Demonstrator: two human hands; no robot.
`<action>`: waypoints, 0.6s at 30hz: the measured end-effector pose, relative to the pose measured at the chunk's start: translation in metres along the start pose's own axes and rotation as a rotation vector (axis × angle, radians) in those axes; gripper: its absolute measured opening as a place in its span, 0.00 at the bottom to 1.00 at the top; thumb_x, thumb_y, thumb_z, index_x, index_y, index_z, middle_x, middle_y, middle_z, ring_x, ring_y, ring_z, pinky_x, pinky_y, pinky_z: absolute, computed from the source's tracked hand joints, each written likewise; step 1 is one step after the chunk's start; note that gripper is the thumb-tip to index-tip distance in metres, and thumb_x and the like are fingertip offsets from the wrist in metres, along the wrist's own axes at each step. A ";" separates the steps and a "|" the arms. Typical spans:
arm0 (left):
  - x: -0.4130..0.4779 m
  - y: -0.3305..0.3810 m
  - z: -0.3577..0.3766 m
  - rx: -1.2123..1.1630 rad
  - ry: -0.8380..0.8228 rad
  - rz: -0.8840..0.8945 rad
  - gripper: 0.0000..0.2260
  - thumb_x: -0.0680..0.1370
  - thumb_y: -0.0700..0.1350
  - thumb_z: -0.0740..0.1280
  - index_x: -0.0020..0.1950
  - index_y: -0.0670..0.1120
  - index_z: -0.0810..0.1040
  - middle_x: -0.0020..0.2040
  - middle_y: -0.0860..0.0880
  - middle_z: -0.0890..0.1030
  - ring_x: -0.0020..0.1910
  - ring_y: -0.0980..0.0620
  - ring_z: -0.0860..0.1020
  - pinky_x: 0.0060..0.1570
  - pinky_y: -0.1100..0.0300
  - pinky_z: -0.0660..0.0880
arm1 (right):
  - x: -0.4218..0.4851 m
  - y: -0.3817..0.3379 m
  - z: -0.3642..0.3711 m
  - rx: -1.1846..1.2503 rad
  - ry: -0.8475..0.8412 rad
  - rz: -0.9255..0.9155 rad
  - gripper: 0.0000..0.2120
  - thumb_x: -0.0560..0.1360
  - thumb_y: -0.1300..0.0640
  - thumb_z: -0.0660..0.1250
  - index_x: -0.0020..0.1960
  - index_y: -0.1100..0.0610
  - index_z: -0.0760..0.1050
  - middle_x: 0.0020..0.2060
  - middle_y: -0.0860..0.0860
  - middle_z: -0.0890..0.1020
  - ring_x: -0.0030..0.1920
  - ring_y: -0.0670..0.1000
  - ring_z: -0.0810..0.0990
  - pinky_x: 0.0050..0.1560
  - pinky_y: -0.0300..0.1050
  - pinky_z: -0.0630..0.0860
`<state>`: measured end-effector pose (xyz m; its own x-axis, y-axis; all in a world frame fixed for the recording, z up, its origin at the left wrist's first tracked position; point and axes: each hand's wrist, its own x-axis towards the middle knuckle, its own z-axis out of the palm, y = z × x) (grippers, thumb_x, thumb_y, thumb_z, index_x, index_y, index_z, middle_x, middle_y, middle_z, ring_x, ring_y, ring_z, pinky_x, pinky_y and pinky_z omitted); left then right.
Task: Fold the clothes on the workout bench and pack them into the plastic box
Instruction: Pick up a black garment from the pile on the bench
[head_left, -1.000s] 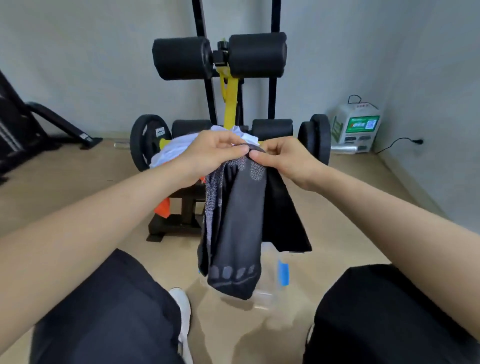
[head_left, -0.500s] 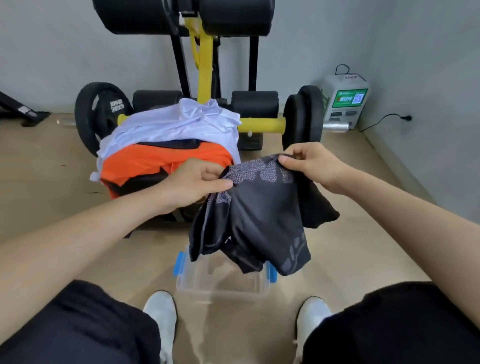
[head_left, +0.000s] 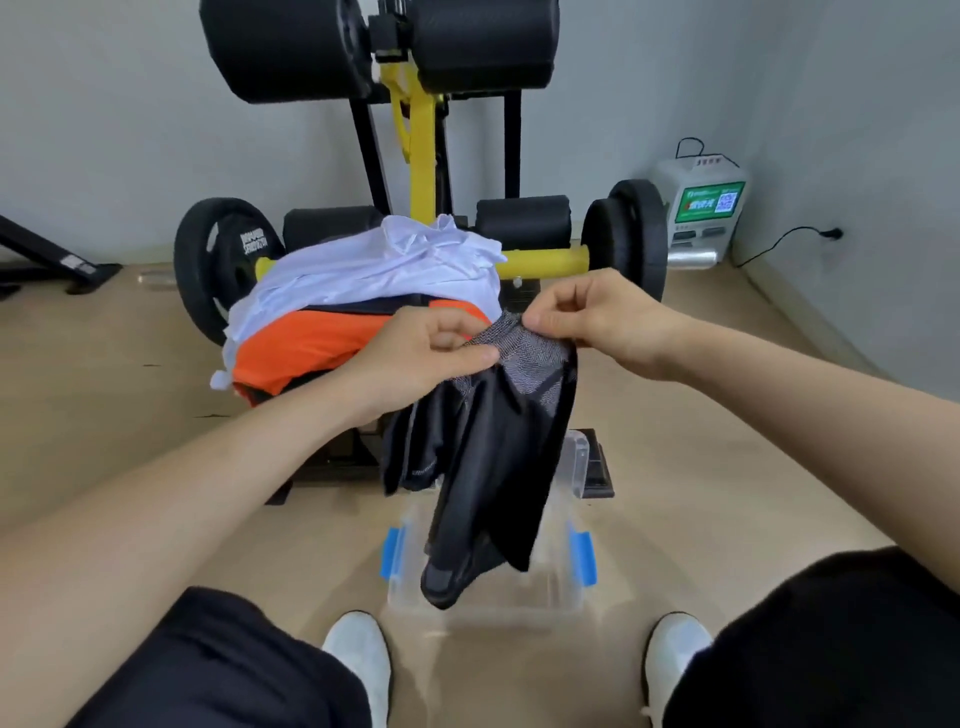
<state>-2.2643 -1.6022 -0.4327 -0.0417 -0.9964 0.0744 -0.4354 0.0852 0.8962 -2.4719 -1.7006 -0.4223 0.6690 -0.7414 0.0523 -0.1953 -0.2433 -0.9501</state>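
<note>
Piled at left on the table (head_left: 358, 457): a white garment (head_left: 363, 275) over an orange garment (head_left: 306, 343), both unfolded and waiting. Best left alone until the piece in hand is done.

Next, the left hand (head_left: 415, 353), thumb and fingers pinched shut on the grey patterned upper edge of the dark garment (head_left: 493, 457). Just beside it, the right hand (head_left: 597, 317), likewise closed in a pinch on the same edge, the two grips nearly touching. Hanging from both, bunched and twisted, with the lowest tip dangling over the clear plastic box (head_left: 488, 597) with blue latches on the floor, between two white shoes.

Probably still at the stage of finding edges, not yet folding. To do it well: keep one pinch fixed, slide the other along the hem until the cloth hangs flat and square; shake out the twist; then fold in halves small enough for the box. Risk of a lumpy bundle if folded while still bunched.
</note>
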 end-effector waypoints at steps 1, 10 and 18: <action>-0.002 -0.003 -0.003 0.077 -0.048 0.005 0.06 0.75 0.39 0.75 0.49 0.48 0.82 0.40 0.57 0.84 0.41 0.61 0.79 0.48 0.68 0.75 | 0.000 -0.004 0.000 0.023 0.032 -0.005 0.04 0.77 0.62 0.69 0.44 0.63 0.79 0.36 0.48 0.81 0.37 0.42 0.78 0.44 0.34 0.75; -0.010 -0.014 -0.017 0.532 -0.192 -0.079 0.11 0.68 0.51 0.75 0.39 0.44 0.81 0.37 0.46 0.83 0.35 0.56 0.75 0.41 0.55 0.72 | -0.013 -0.018 -0.026 0.155 0.389 -0.011 0.10 0.81 0.58 0.64 0.40 0.54 0.72 0.33 0.50 0.74 0.26 0.45 0.73 0.22 0.34 0.66; -0.017 0.005 -0.029 0.109 0.004 -0.110 0.09 0.72 0.38 0.77 0.51 0.43 0.85 0.49 0.46 0.87 0.48 0.52 0.84 0.54 0.55 0.78 | -0.014 -0.001 -0.049 0.047 0.448 0.144 0.06 0.72 0.48 0.69 0.41 0.49 0.76 0.39 0.55 0.72 0.40 0.55 0.69 0.37 0.48 0.65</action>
<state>-2.2397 -1.5847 -0.4164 0.0148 -0.9997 -0.0196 -0.5322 -0.0245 0.8463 -2.5164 -1.7205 -0.4072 0.2606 -0.9648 0.0366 -0.2238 -0.0972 -0.9698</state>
